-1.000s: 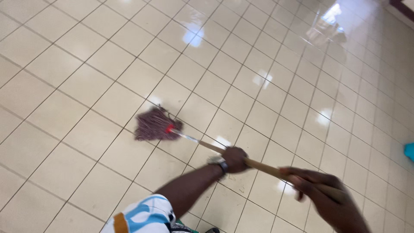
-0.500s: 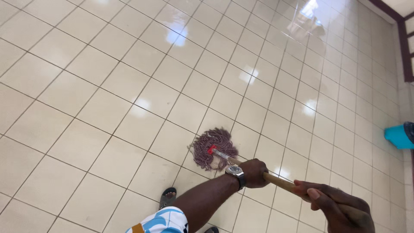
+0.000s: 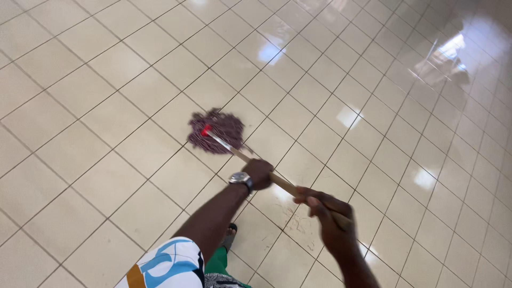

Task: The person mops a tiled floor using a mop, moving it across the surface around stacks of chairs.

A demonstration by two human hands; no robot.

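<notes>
Mop head [image 3: 216, 132] sits a little left of the frame's centre, a spread of dark maroon strands flat on the pale tiled floor [image 3: 80, 106], with a red collar [image 3: 206, 129] where it meets the shaft. From that collar we hold the wooden handle [image 3: 277, 180], which slants down and to the right toward the lower middle of the frame.

Our left hand [image 3: 259, 173] is wrapped around the handle just below centre, fingers curled over the wood in a firm grip; a silver wristwatch [image 3: 241, 180] sits on that wrist, and the bare forearm runs down to a white short sleeve with blue and orange markings [image 3: 162, 264] at the bottom edge. Our right hand [image 3: 326, 213] grasps the handle further along, toward the lower right, thumb and fingers closed on the upper end of the shaft so that the wood disappears beneath the palm.

Between the two arms, near the bottom of the frame, we see a dark shoe [image 3: 230, 230] on the tiles and a patch of green fabric [image 3: 218, 262] beside the sleeve. Cream square tiles with dark grout lines fill the rest of the view, and bright window reflections [image 3: 450, 48] gleam on them in the upper right.
</notes>
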